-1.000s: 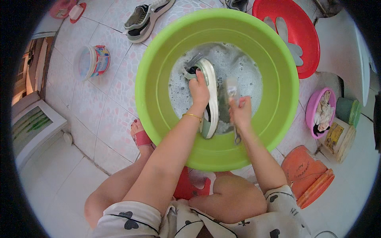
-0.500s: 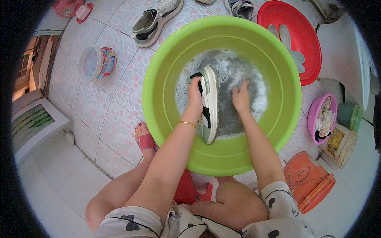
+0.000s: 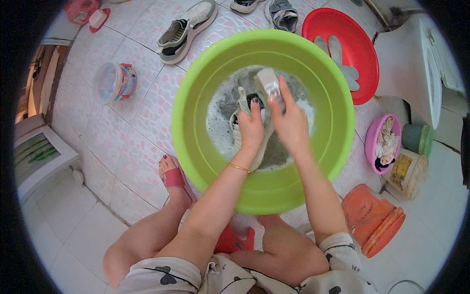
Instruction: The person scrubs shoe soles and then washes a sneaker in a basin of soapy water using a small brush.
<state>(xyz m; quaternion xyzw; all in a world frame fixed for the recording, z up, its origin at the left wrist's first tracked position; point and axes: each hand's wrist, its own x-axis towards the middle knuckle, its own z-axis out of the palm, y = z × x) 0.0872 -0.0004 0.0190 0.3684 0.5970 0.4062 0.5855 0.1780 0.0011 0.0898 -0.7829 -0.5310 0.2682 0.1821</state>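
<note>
A large green basin [image 3: 196, 181] of sudsy grey water stands before me. Over the water my left hand [image 3: 251, 126] grips a white, black and grey-green sneaker [image 3: 236, 130], thumb at its dark opening. The shoe leans in the basin, partly hidden by the hand. My right hand [image 3: 293, 125] is closed around a pale scrub brush [image 3: 268, 82], held just above and right of the shoe; motion blurs it a little. Whether the brush touches the shoe is unclear.
A matching sneaker [image 3: 188, 32] and a grey shoe [image 3: 282, 15] lie beyond the basin. Insoles [image 3: 338, 51] rest on a red basin [image 3: 362, 59]. Left is a small tub [image 3: 116, 82]. Right are a pink basin [image 3: 373, 132] of cloth and an orange bucket [image 3: 364, 213].
My right hand has risen out of the water and now shows a brush. The sneaker has been tilted, turning its opening up and its sole away. The whole view has shifted slightly.
</note>
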